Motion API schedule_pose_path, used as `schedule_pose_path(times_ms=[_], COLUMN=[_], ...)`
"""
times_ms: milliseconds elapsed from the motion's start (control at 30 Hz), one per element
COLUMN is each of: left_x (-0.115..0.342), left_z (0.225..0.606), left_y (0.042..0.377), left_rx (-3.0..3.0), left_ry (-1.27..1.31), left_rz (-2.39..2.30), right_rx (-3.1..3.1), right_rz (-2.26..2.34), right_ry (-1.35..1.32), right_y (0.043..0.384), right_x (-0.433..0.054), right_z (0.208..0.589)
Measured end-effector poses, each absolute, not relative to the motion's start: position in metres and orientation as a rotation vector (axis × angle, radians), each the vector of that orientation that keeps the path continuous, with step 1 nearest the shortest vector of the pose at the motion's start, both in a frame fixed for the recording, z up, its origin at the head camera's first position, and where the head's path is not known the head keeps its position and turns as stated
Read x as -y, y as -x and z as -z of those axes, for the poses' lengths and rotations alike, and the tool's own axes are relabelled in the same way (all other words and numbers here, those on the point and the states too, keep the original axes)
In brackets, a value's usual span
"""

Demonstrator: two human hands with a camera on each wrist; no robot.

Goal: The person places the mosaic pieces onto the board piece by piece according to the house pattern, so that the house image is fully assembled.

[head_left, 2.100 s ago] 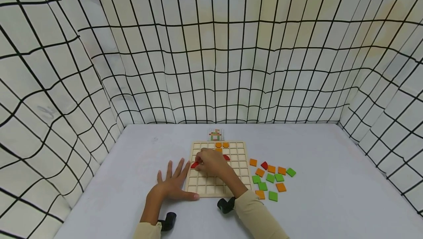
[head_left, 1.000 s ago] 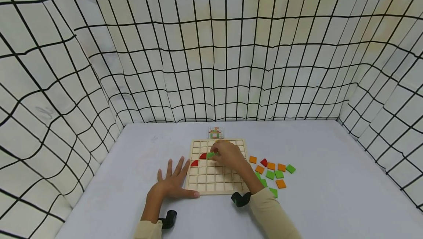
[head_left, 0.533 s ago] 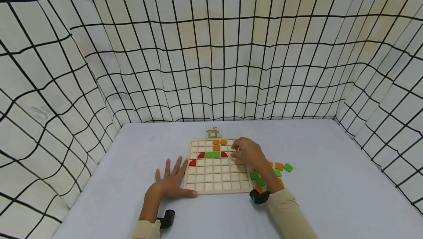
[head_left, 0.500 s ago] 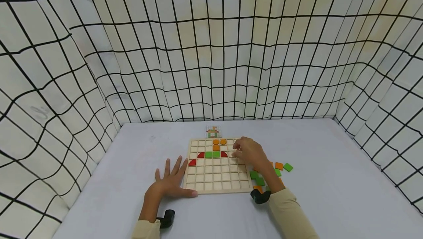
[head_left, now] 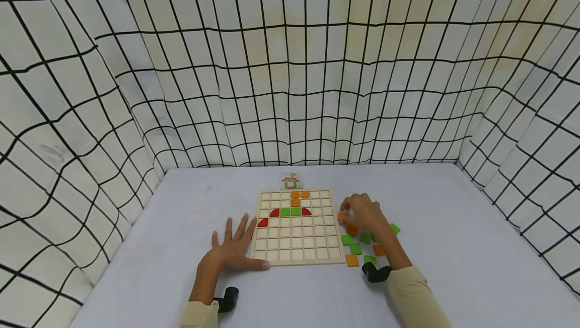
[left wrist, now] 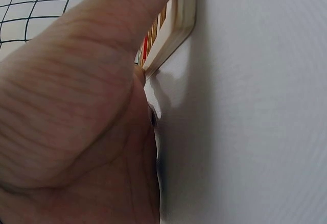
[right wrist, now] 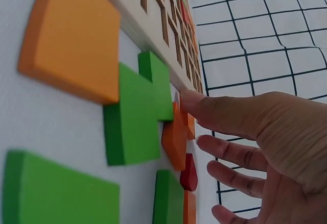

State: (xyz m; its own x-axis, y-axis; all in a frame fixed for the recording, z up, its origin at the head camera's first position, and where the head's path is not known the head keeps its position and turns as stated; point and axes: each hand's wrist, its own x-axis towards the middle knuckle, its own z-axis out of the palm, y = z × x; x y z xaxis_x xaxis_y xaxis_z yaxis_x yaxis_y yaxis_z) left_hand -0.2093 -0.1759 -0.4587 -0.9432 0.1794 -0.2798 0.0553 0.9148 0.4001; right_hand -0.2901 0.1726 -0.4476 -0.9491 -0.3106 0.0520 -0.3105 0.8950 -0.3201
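Note:
The left hand [head_left: 232, 254] lies spread on the white table, fingertips at the left side of a wooden grid board [head_left: 290, 242] and thumb at its front corner. In the left wrist view its palm [left wrist: 76, 112] hides most of the board. The right hand [head_left: 364, 213] is right of the board, its thumb and index finger at an orange square tile [head_left: 342, 215] on the table. The right wrist view shows the thumb [right wrist: 225, 113] over that tile's edge, other fingers loosely spread. On the board sit orange round tiles [head_left: 295, 195], an orange square [head_left: 295, 202], green squares [head_left: 285, 212] and red quarter-circles [head_left: 263, 223].
Loose green tiles [head_left: 355, 249] and orange tiles [head_left: 352, 261] are scattered right of the board, partly under the right forearm. A red piece [right wrist: 189, 173] lies among them. A printed pattern card [head_left: 291, 181] is behind the board. Black netting [head_left: 308, 91] surrounds the table.
Two green squares now fill the row between the red pieces after the right hand worked there. That hand has since moved right, off the board to the loose tiles. The left hand stays put.

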Motion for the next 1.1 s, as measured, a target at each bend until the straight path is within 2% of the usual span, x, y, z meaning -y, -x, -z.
schedule_pose_path(times_ms=[733, 1100], left_x=[0.176, 0.174], left_z=[0.457, 0.454], left_y=[0.208, 0.207], left_rx=[-2.766, -2.766], left_ry=[-0.170, -0.162], left_rz=[-0.561, -0.560], right_rx=[-3.046, -3.106], right_rz=[0.531, 0.500], right_ry=[0.569, 0.675], right_y=[0.299, 0.297], right_x=[-0.185, -0.189], right_z=[0.461, 0.455])
